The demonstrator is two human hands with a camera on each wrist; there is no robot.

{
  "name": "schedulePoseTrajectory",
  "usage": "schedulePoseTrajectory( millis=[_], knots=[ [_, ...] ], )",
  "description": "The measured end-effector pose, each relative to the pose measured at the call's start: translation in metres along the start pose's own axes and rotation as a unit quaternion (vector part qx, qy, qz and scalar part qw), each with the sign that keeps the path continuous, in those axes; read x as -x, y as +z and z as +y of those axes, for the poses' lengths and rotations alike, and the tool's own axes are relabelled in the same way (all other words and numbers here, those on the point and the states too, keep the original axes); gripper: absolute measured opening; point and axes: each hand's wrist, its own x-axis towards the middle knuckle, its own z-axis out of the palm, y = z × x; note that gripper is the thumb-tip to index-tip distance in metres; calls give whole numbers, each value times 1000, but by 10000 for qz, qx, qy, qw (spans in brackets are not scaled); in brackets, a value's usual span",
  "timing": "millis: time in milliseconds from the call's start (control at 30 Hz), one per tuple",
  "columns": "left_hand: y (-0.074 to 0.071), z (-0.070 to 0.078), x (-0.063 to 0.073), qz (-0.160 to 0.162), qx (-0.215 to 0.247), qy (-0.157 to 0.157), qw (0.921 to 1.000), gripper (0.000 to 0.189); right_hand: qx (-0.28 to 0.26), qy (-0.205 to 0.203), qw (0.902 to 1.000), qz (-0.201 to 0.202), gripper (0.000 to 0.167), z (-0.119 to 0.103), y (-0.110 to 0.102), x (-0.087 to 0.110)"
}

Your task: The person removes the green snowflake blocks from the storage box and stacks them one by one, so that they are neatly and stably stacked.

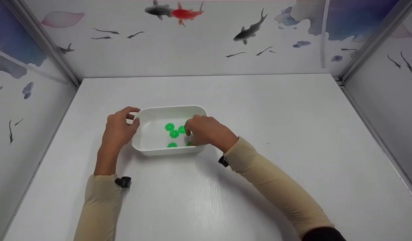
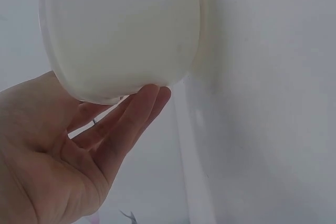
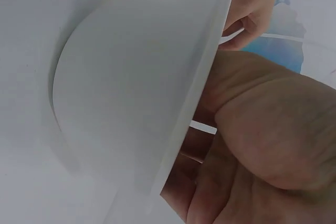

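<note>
The small green flower-shaped pieces, probably light, stiff plastic, lie mid-tray and toward six o'clock in the white oblong tray; pinch their scalloped edges. The left hand curls fingers round the tray's nine-o'clock end; the right hand dips in at three, fingertips hidden, grip unclear.

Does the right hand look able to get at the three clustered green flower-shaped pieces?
Probably yes: the right hand is over the white tray, close beside those green flower-shaped pieces, and nothing visible stands between them.
</note>
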Motion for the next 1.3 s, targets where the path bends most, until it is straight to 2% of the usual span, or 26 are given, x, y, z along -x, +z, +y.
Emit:
schedulePoseTrajectory(
  millis=[233, 533, 767, 1067, 1300],
  knots=[
    [0, -1, -2, 1, 17, 23, 10000, 41, 376, 397, 9981, -278, 14, -6, -1, -5],
    [-1, -2, -3, -26, 36, 3, 10000, 41, 660, 368, 9963, -415, 9, -3, 0, -12],
    [0, -1, -4, -23, 16, 6, 10000, 40, 559, 509, 9962, -436, 11, -2, 1, -12],
    [2, -3, -3, -6, -15, 20, 10000, 40, 649, 361, 9967, -313, 11, -1, 5, -12],
    [1, -4, -3, 5, 73, 163, 9998, 39, 958, 206, 9950, -176, 14, -2, 3, -11]
  ],
)
